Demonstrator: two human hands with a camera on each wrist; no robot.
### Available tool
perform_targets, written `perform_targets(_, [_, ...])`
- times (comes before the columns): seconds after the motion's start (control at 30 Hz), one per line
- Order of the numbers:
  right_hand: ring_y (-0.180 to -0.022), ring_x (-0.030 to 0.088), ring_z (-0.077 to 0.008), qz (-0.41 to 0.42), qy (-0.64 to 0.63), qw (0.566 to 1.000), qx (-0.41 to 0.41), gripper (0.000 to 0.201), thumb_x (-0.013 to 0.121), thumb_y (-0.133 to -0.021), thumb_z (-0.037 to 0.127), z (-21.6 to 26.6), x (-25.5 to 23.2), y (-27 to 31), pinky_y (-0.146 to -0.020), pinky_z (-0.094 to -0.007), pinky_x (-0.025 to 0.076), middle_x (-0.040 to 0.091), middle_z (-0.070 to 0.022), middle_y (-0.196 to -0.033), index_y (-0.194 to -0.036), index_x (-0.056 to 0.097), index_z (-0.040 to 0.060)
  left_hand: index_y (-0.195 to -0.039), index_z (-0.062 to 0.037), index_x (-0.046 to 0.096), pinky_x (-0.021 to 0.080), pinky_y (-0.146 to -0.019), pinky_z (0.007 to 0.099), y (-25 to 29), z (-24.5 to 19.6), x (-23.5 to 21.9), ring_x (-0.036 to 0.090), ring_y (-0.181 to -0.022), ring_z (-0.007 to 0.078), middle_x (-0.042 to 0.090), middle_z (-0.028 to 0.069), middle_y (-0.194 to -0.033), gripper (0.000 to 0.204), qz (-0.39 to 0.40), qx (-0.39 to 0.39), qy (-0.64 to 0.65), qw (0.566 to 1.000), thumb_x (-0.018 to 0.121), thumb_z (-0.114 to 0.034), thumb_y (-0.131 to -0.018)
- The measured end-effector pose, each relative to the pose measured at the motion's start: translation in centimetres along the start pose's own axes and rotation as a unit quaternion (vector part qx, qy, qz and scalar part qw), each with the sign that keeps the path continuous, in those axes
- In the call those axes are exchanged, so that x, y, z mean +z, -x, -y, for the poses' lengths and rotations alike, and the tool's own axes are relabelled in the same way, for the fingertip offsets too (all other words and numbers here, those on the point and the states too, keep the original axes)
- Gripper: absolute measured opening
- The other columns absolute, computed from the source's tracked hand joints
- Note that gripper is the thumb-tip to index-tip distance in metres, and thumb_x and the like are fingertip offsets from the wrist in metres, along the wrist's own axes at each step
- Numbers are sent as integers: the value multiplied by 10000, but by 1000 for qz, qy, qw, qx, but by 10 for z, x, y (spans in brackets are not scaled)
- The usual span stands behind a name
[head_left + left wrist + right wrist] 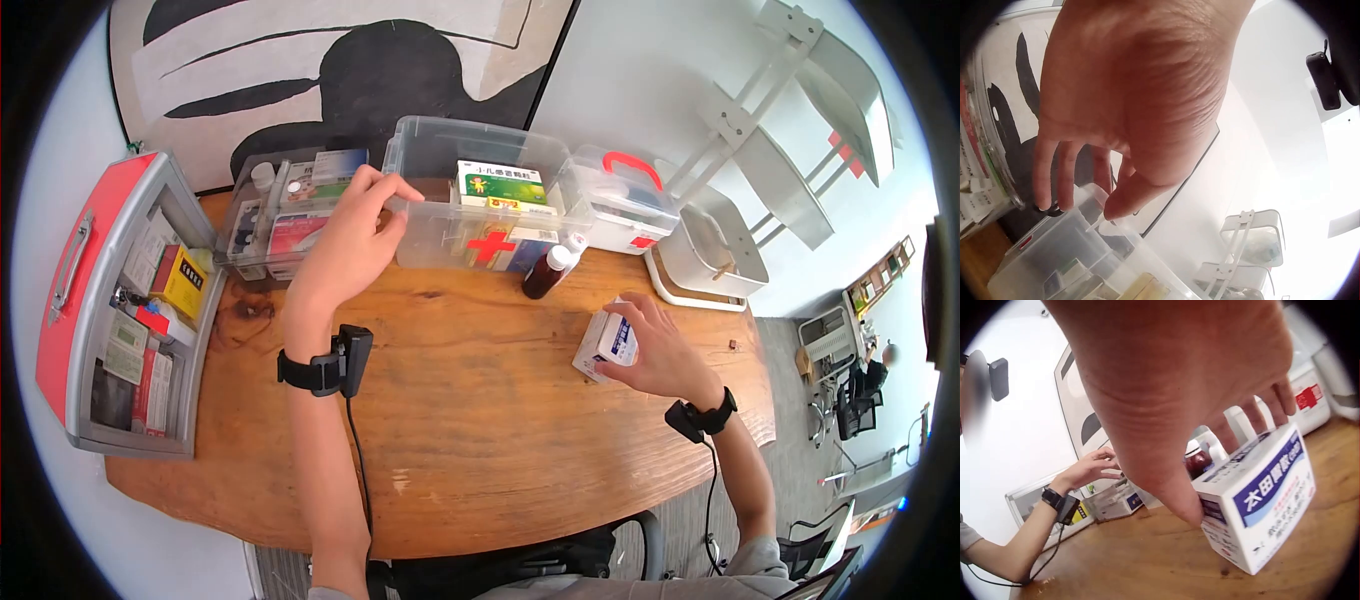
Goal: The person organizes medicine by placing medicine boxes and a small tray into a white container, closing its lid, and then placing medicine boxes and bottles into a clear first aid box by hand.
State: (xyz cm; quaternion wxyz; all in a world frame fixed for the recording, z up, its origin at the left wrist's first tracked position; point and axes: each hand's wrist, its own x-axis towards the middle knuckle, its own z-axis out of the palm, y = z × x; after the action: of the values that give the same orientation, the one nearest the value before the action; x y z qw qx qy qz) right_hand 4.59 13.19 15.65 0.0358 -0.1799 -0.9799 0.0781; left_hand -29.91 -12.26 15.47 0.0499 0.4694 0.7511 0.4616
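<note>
The left hand [352, 235] is raised over the back of the wooden desk [470, 440]. Its fingers [1047, 178] and thumb close narrowly on the upper left rim of the clear plastic box [480, 215], pinching the edge. The box stands upright at the rear centre of the desk, bears a red cross on its front wall, and holds a green-and-white carton [502, 186] along with other packs.

The right hand [655, 350] rests on the desk well to the right of the box. Its fingers and thumb curl around a white carton with blue print [607, 345], gripping it by the top and sides. The base of the carton is on the desk surface, slightly tilted in the right wrist view [1260, 500].

A brown bottle with a white cap [548, 270] stands between the clear box and the carton, just in front of the box. The detached clear lid with a red handle [620, 195] lies just right of the box. A clear tray of medicine packs [285, 215] sits left of the box, beneath the left hand. A red and grey case [110, 300] stands open at the left edge of the desk, filled with packs.
</note>
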Motion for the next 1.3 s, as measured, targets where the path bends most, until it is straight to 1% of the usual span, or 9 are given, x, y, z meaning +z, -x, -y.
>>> perform_targets(0.07, [-1264, 595, -414, 12, -45, 999, 14, 729, 928, -800, 414, -5, 0, -4, -1097, -484, 507, 621, -208, -1302, -1383, 644, 80, -1241, -70, 669, 564, -948, 347, 1, -3, -1, 612, -1061, 194, 493, 63, -1198, 164, -1, -17, 3, 1000, 587, -72, -1099])
perform_targets(0.3, [-1242, 652, -370, 32, -126, 992, -4, 852, 992, -721, 382, 29, -49, -12, -1093, -464, 527, 646, -178, -1297, -1436, 633, 91, -1246, -64, 675, 557, -957, 356, 3, 0, 0, 624, -1060, 203, 513, 68, -1193, 171, -9, -9, 2, 1000, 604, -68, -1090])
perform_targets(0.37, [-1282, 661, -309, -25, -146, 984, -96, 865, 1000, -729, 374, 45, -83, -28, -1109, -432, 520, 673, -163, -1334, -1449, 625, 75, -1243, -59, 677, 551, -972, 358, 2, 2, 2, 629, -1067, 209, 519, 72, -1194, 172, -14, 16, -7, 1000, 608, -64, -1085])
perform_targets(0.47, [-1276, 667, -276, -82, -204, 967, -126, 948, 998, -748, 421, 66, -121, -81, -1119, -405, 513, 697, -166, -1344, -1495, 570, 23, -1246, -49, 696, 533, -992, 349, 1, -6, -2, 636, -1090, 216, 564, 73, -1191, 192, -13, 8, -19, 1000, 619, -48, -1070])
perform_targets(0.53, [-1238, 678, -288, -118, -209, 960, -147, 1001, 976, -762, 489, 78, -127, -128, -1089, -389, 529, 703, -199, -1314, -1501, 536, -24, -1203, -50, 720, 520, -870, 360, 4, -11, -3, 629, -940, 248, 603, 98, -1138, 197, -43, 17, -20, 999, 602, -29, -1047])
perform_targets(0.67, [-1190, 694, -316, -104, -146, 974, -141, 1075, 934, -754, 593, 105, -105, -220, -1019, -351, 554, 699, -245, -1274, -1489, 518, -72, -1250, -51, 753, 526, -941, 328, 3, -10, -10, 654, -1083, 207, 644, 63, -1175, 235, -19, -14, -15, 1000, 628, -20, -1054])
perform_targets(0.83, [-1199, 686, -310, 96, -78, 983, -139, 1044, 953, -743, 509, 137, -67, -279, -1040, -370, 535, 676, -246, -1315, -1487, 498, -64, -1242, -46, 761, 537, -924, 338, 2, -7, -8, 665, -1074, 203, 656, 64, -1179, 232, -20, 0, 31, 999, 639, -1, -1050])
perform_targets(1.13, [-1280, 653, -355, 160, -29, 964, -212, 985, 953, -760, 350, 142, -25, -318, -1049, -411, 532, 622, -241, -1435, -1509, 441, -34, -1236, -41, 757, 548, -948, 351, 1, -8, -10, 671, -1075, 207, 648, 66, -1192, 214, -14, -10, 35, 999, 639, -8, -1061])
perform_targets(1.3, [-1172, 672, -354, 80, 30, 953, -290, 817, 931, -800, 317, 134, -9, -326, -1002, -430, 547, 629, -211, -1379, -1433, 497, 37, -1244, -45, 759, 545, -970, 356, 1, -6, -10, 667, -1102, 211, 645, 65, -1196, 219, -14, -7, 39, 999, 641, -16, -1061])
